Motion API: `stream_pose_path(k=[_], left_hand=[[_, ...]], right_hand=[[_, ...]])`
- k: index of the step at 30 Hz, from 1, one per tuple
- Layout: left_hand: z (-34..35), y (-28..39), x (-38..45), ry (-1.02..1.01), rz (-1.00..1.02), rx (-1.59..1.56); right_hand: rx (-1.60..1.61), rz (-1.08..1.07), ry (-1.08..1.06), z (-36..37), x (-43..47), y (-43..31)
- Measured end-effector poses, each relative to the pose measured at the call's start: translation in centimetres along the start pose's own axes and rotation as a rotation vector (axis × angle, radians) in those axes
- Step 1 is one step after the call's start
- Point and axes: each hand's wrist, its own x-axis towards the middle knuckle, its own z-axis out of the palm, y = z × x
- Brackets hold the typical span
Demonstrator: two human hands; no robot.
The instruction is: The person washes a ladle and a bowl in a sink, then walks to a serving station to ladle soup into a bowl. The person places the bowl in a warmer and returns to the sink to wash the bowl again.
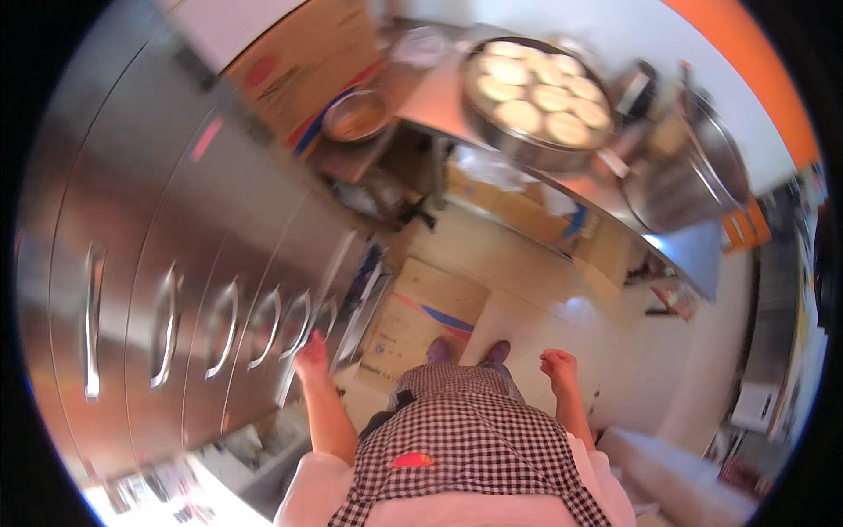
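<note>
My left hand [311, 356] is on the left, in front of the lower drawer handles of a stainless steel cabinet [151, 230]. It looks blurred, and whether it touches a handle is unclear. On the other side, my right hand [558, 369] hangs over the tiled floor with its fingers curled and nothing visible in it. Ahead, a large round pan [527, 148] stands on a steel table [431, 99]. Several flat, pale dough rounds [552, 97] fill the pan.
A tall metal pot [678, 171] stands on the table's right part. A metal bowl [355, 117] sits by a cardboard box [309, 59] at the back left. Flattened cardboard [415, 316] covers floor before my feet. More boxes [500, 211] lie under the table.
</note>
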Motion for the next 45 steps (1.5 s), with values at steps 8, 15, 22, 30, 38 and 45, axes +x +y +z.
stream_pose_path(k=[8, 15, 22, 30, 38, 45], left_hand=[[0.4, -0.8, 3.0, -0.010, 0.064, -0.005], [7.1, -13.3, 0.4, -0.019, 0.058, 0.415], [9.6, -41.6, -15.4, -0.293, -0.383, 1.013], [14.4, -62.1, -37.6, -1.129, -0.563, 1.691], [17.7, -80.1, -49.0, -1.548, -0.524, 1.883], [22.4, -90.0, -62.5, -1.703, -0.595, 1.777]], right_hand=[[0.140, 0.106, 0.191, -7.4, -1.8, 4.4], [0.388, 0.227, 0.436, -20.6, -0.8, 11.1], [0.533, -0.051, 0.513, -32.5, -0.1, 5.9], [0.416, -0.298, 0.475, -45.3, 6.3, -5.4], [0.445, -0.524, 0.589, -64.0, 11.9, -20.1], [0.423, -1.012, 0.971, -79.3, 9.3, -38.7]])
